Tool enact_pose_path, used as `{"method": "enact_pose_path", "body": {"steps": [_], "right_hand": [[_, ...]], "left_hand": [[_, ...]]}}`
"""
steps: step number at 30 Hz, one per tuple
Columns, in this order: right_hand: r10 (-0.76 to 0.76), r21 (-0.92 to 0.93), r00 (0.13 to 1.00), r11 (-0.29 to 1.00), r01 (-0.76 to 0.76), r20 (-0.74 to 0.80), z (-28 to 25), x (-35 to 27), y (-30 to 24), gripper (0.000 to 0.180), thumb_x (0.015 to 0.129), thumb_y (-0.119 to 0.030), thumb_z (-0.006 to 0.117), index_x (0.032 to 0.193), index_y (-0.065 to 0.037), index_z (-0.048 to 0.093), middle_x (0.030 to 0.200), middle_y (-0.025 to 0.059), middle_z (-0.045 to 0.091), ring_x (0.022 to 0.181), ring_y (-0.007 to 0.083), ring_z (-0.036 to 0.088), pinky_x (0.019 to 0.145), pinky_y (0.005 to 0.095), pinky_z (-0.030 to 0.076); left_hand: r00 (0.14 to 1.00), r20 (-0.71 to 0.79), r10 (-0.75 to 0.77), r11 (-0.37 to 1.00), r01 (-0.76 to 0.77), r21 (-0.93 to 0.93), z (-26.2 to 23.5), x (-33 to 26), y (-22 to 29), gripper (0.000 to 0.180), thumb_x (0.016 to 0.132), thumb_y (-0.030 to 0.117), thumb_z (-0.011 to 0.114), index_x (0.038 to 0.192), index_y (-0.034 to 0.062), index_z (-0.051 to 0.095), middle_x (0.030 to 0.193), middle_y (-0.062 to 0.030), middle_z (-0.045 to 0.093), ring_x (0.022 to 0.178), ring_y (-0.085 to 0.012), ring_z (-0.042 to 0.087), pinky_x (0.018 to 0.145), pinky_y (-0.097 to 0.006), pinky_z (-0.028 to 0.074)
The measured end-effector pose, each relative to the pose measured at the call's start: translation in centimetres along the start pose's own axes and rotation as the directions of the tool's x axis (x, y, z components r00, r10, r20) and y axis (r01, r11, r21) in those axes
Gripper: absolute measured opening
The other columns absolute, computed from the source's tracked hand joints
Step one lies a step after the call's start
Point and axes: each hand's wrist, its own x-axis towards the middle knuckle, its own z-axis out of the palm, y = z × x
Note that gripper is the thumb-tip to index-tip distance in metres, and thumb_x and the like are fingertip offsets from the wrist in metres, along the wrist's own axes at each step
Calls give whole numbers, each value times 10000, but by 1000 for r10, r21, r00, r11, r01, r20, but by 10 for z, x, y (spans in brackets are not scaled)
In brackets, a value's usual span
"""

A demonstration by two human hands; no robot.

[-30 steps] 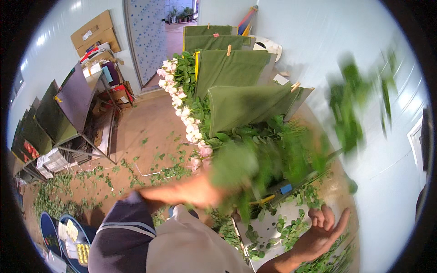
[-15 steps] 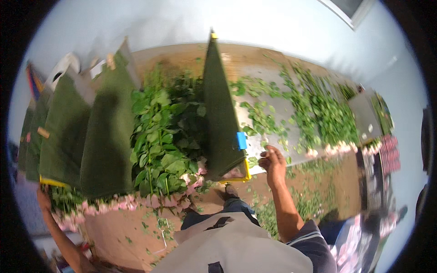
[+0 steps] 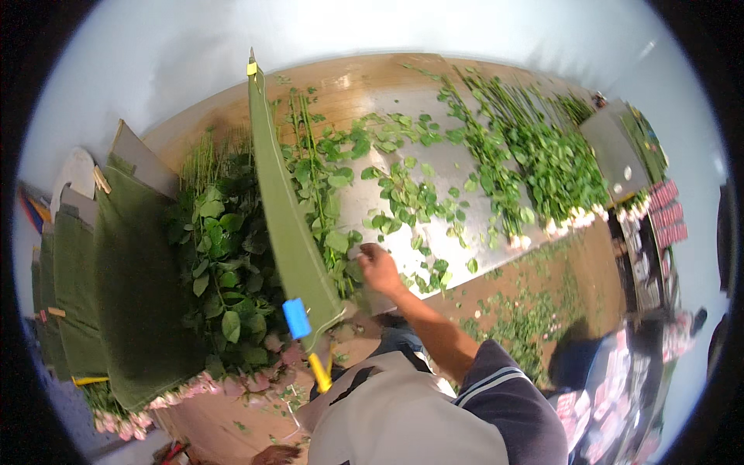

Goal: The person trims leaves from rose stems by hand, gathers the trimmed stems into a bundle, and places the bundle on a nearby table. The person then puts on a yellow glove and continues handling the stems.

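Green leaves, one right hand

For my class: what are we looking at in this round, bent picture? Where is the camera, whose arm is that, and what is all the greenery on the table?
The picture comes from a wide fisheye camera worn on a person's head, looking down, so straight edges curve near the rim. No machine is involved: a person works with bare hands. The arm in the dark striped sleeve coming from the lower edge ends in the right hand, which rests on leafy stems lying on a metal table, beside a tall green divider with a blue clip. It seems to touch the stems; whether it grips one is unclear. Left of the divider lies a bunch of roses, pale pink blooms toward the person. More roses lie at the table's far right. Loose leaves are scattered between. The left hand is not clearly visible.
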Motion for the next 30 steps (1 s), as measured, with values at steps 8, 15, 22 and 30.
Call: {"method": "enact_pose_path", "body": {"steps": [8,15,22,30], "right_hand": [[15,-9,946,1000,-13,324,4,58,-5,417,858,-263,583,1179,1,550,1089,227,623,1019,369,591,869,421,462],[125,55,836,982,-182,534,6,83,-9,426,879,-320,613,1079,56,584,1028,243,643,975,379,613,811,457,476],[112,-282,862,959,37,494,35,86,-21,480,774,-286,717,1098,17,535,1038,266,632,965,407,617,789,469,497],[21,219,947,971,-96,320,-12,97,31,289,805,-218,659,969,19,633,907,183,672,833,346,630,728,433,485]], "left_hand": [[905,-258,-339,899,392,195,134,236,27,284,926,193,487,1130,22,585,1065,-208,607,1039,-356,567,883,-407,443],[708,-699,-101,888,380,257,119,321,-23,364,912,66,426,1261,-9,497,1239,-215,537,1167,-380,501,1001,-389,385],[627,-684,-374,915,369,-162,111,343,-39,438,914,45,391,1340,-51,420,1376,-203,462,1289,-289,438,1076,-359,320],[666,-699,-260,920,392,31,109,352,-57,424,943,98,438,1348,-26,418,1349,-231,470,1261,-340,457,1048,-392,358]]}}
